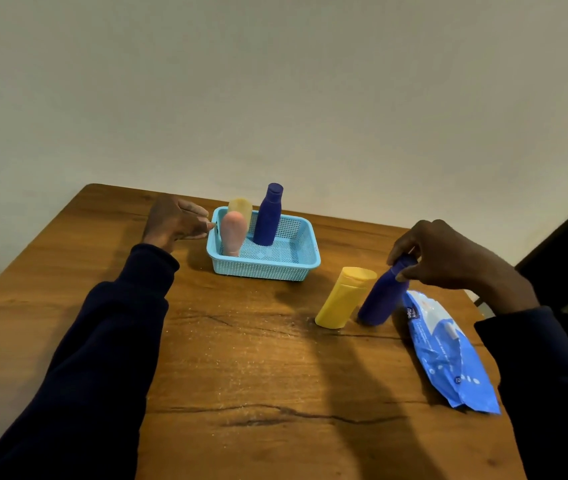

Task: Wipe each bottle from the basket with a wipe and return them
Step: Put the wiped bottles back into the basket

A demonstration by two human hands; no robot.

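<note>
The right hand [448, 258] pinches the top of the blue bottle [381, 299] on the table [241, 358], near the wipes pack [448, 351] — handy for wiping. The left hand [175, 218] touches the basket [265, 268] rim, maybe to steady it — grip unclear

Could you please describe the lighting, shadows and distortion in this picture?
Head view: dim, warm light, no glare on the brown wooden table. Head view: a broad soft shadow stretches from near the yellow plastic bottle to the near edge. Head view: the wide lens bows the table's edges. Head view: the pale pink bottle in the light blue mesh basket looks slightly soft.
</note>
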